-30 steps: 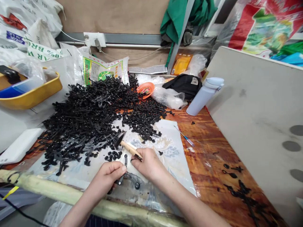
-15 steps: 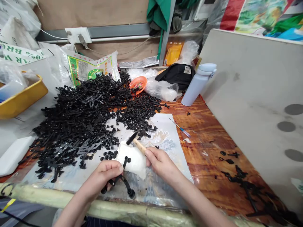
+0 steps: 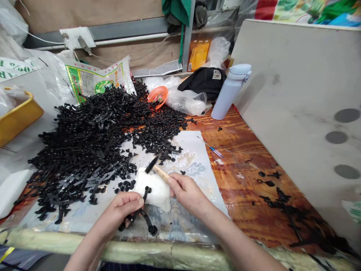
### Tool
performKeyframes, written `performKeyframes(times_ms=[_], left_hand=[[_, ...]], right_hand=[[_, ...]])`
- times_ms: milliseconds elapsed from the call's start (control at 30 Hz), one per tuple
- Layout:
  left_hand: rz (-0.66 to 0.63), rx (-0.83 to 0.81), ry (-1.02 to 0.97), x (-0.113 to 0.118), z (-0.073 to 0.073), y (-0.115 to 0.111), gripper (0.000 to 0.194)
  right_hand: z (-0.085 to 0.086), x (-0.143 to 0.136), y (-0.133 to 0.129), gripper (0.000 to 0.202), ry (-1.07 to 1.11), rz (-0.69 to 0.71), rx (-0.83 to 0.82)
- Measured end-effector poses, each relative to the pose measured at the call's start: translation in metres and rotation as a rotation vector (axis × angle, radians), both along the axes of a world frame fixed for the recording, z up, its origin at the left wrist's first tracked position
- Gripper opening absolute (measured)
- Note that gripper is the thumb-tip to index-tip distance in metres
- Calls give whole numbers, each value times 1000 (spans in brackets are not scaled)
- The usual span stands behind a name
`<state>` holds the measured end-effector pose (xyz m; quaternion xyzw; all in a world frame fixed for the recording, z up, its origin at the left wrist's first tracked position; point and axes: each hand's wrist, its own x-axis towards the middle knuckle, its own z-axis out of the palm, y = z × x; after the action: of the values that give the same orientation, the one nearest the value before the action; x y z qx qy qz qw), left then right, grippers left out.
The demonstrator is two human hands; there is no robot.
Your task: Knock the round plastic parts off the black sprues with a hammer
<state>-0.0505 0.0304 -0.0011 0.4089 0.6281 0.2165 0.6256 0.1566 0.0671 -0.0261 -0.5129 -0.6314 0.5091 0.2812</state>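
My right hand (image 3: 184, 190) is wrapped round the wooden handle of a small hammer (image 3: 161, 173). Its dark head hovers at the far edge of a white pad (image 3: 159, 195). Pinched in my left hand (image 3: 124, 207) is a black plastic part (image 3: 146, 218) with round knobbed ends. One end reaches over the pad's near left edge, and another bends down toward me. Part of the piece is hidden behind my fingers. Several loose black caps (image 3: 124, 186) lie just left of the pad.
A large heap of black plastic parts (image 3: 84, 139) covers the left and middle. A screwdriver (image 3: 210, 146) lies right of the sheet (image 3: 205, 180). Farther back are a bottle (image 3: 229, 92), an orange dish (image 3: 158, 96) and a black bag (image 3: 201, 82). A grey panel (image 3: 296, 94) stands at right.
The whole view has shifted slightly, with the scene moving left and a little up. Both hands keep the same grips, and the hammer stays in nearly the same place over the pad.
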Motion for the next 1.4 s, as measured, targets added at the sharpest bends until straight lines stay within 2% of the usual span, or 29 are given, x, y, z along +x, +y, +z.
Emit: performKeyframes(times_ms=[233, 500, 600, 733, 833, 967, 1100, 1167, 1300, 1400], left_hand=[[-29, 38, -15, -1, 0, -1, 41], [-111, 32, 77, -3, 0, 0, 39], [-155, 41, 100, -6, -1, 1, 37], [-210, 57, 81, -7, -4, 5, 38], [-243, 41, 17, -9, -8, 6, 40], [-230, 28, -40, -12, -13, 5, 41], [-210, 11, -77, -14, -14, 6, 37], [-208, 1, -95, -14, -14, 6, 36], [-222, -14, -134, -14, -12, 7, 37], [-209, -6, -142, -14, -10, 7, 36]], right_hand=[[2, 0, 0, 32, -14, -10, 25], [-3, -1, 1, 32, -45, -6, 63], [4, 0, -4, 31, -61, -2, 85], [25, 6, -18, 36, -43, 66, 239], [33, 13, -29, 42, -113, 132, 366], [34, 22, -33, 42, -280, 169, 415], [33, 27, -35, 48, -192, 118, 589], [28, 24, -37, 51, -221, 129, 642], [18, 17, -37, 48, -469, 256, 555], [25, 18, -33, 46, -395, 205, 533]])
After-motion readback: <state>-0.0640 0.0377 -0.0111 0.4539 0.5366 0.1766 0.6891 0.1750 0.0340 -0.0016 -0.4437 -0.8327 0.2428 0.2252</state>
